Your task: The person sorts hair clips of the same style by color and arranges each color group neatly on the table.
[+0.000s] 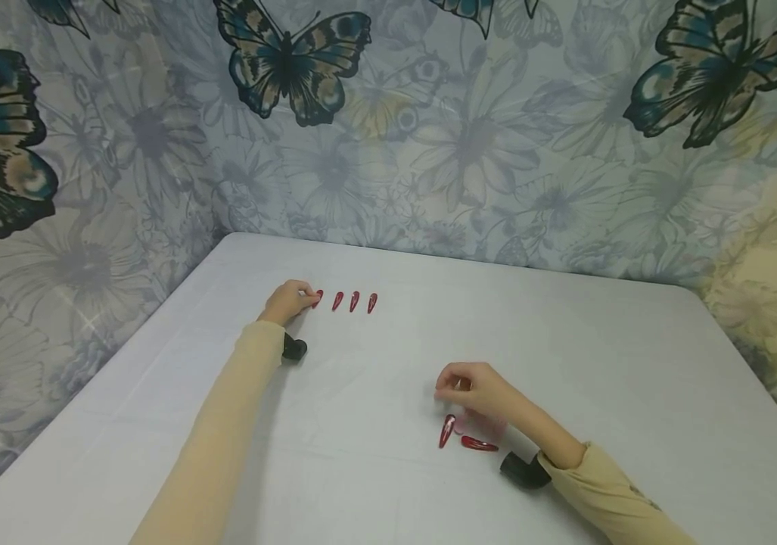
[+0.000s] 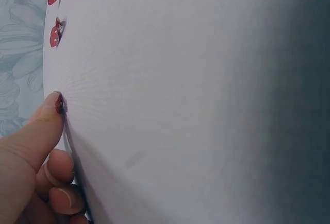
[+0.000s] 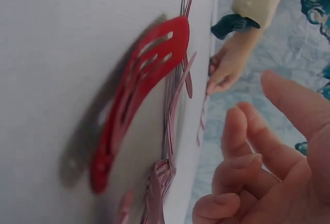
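Far left on the table, my left hand (image 1: 287,303) pinches a red snap hair clip (image 1: 318,297) at the left end of a short row. The thumb lies over this clip in the left wrist view, hiding part of it. Three more red hair clips (image 1: 355,301) continue the row to the right, side by side and slanted. My right hand (image 1: 480,386) hovers with loosely bent fingers and nothing in them. Below it lie two red hair clips (image 1: 447,431) and some pink hair clips (image 3: 161,183), which overlap in a small heap.
A white cloth covers the table (image 1: 374,378). Behind it and on the left hangs a floral and butterfly patterned curtain or wall covering (image 1: 477,144). Black wrist devices (image 1: 524,471) sit under both wrists, close to the tabletop.
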A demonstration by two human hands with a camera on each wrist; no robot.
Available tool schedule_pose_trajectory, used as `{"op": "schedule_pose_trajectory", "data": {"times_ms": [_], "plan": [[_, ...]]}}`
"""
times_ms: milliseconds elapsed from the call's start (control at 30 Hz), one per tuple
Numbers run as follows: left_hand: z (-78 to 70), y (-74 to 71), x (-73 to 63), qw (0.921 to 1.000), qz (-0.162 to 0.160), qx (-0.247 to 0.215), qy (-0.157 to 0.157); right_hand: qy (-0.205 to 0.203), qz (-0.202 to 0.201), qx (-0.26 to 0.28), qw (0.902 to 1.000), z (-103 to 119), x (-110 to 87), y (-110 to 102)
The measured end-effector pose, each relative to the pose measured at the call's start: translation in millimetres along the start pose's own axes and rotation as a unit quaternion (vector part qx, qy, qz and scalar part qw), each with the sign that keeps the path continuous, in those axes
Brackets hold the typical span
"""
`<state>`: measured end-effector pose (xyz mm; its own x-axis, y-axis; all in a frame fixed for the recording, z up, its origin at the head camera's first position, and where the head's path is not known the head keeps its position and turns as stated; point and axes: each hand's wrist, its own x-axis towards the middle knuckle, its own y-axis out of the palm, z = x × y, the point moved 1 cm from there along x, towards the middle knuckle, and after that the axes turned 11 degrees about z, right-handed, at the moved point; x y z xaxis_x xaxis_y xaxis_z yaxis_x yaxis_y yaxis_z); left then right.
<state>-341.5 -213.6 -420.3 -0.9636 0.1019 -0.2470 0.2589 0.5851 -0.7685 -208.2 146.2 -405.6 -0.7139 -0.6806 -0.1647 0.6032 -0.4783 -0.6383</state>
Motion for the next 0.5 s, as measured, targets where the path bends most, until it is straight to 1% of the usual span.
{"op": "schedule_pose_trajectory", "data": {"times_ms": [333,500], "plan": [[-4.1,0.2,0.3,0.9999,0.003,0.014,0.001,0.003,0.064,-0.005,0.9979,0.8,-4.8,4.0],[-3.4,0.5,0.4,0.9999,0.005,0.015,-0.002,-0.003,0.082,-0.023,0.9963,-0.9,-4.9,5.2]]}}
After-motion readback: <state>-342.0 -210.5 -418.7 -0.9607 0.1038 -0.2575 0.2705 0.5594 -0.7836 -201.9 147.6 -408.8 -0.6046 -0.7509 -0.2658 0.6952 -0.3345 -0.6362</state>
